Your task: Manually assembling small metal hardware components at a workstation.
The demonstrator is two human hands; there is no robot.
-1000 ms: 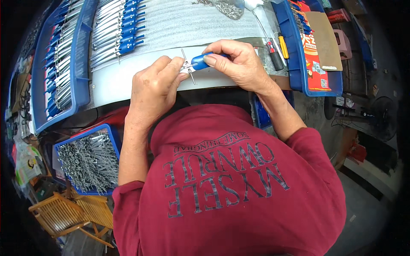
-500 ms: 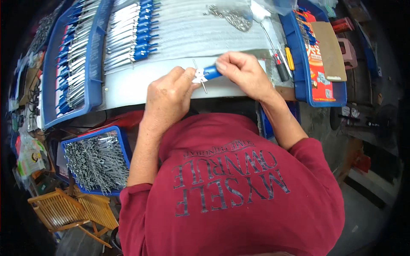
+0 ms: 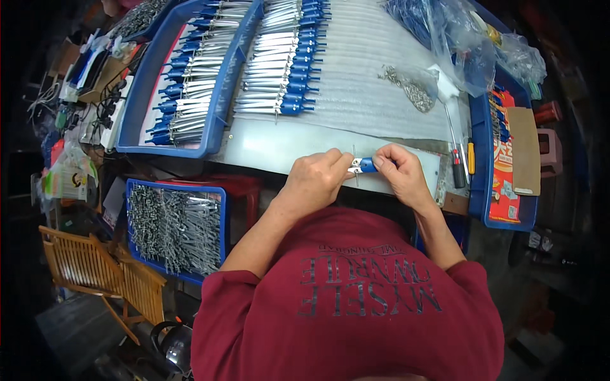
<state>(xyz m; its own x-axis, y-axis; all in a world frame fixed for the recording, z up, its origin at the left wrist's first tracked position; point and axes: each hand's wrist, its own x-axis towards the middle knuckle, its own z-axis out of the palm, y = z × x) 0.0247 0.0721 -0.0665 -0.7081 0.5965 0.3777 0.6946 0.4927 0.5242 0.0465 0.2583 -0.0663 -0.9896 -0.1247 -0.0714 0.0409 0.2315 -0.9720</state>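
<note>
Over the near edge of the white work board [image 3: 267, 143], both hands hold a small blue-and-silver metal tool part [image 3: 367, 165]. A thin metal pin stands crosswise through its silver end. My left hand [image 3: 316, 178] is closed at that silver end, its fingertips partly hidden behind the knuckles. On the blue end, my right hand [image 3: 403, 176] pinches with thumb and forefinger. Beyond my left hand, a row of similar blue-and-silver tools [image 3: 292, 76] lies side by side on a ribbed pale foam sheet [image 3: 362, 70].
Back left stands a blue tray [image 3: 213, 136] of similar tools; below it a blue crate [image 3: 223, 228] holds grey metal parts. Small metal pieces [image 3: 416, 95] lie on the foam. Screwdrivers [image 3: 457, 168] and another blue bin [image 3: 480, 190] are at right. A wooden folding chair [image 3: 82, 260] stands lower left.
The view has shifted, so the bench and my hands appear farther right and lower. The tool part has turned from a slant to nearly level; both hands keep hold of it.
</note>
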